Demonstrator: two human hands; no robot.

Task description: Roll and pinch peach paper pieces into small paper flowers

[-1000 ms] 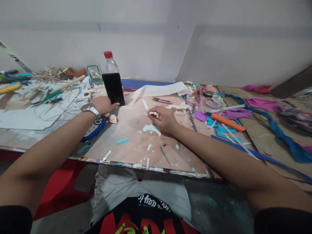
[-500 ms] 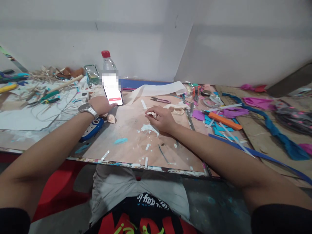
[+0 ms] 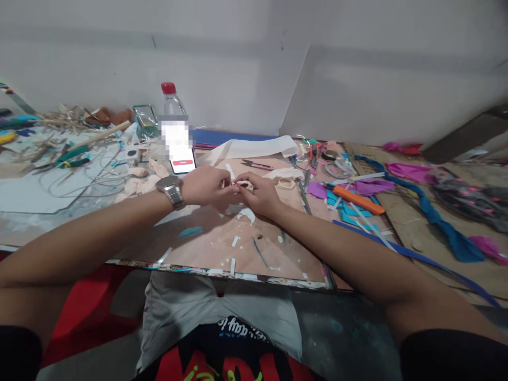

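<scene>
My right hand [image 3: 262, 194] is closed in a pinch over the brown work surface [image 3: 222, 238], holding a small pale piece [image 3: 246, 185] like a scrap of cloth or paper. My left hand [image 3: 204, 185], below a metal wristwatch [image 3: 170, 191], meets it fingertip to fingertip. The left fingers are pinched together at the same piece, though they hide part of it. Just behind the hands lie small thread snips [image 3: 257, 164] and a cream strip with a loop [image 3: 288, 179]. A lit phone [image 3: 182, 153] leans upright against a red-capped bottle [image 3: 169, 98].
Peach-coloured scraps [image 3: 137, 185] lie left of the phone. Farther left are green-handled pliers [image 3: 71, 164], wire and thin sticks. A long white strip [image 3: 254, 146] curves along the back. To the right are an orange cutter [image 3: 357, 199], coloured scraps and a blue fabric strip [image 3: 431, 203].
My left hand has moved right from beside the phone to meet the right hand. The right hand stays nearly in place with its pale piece. The view has shifted slightly.
</scene>
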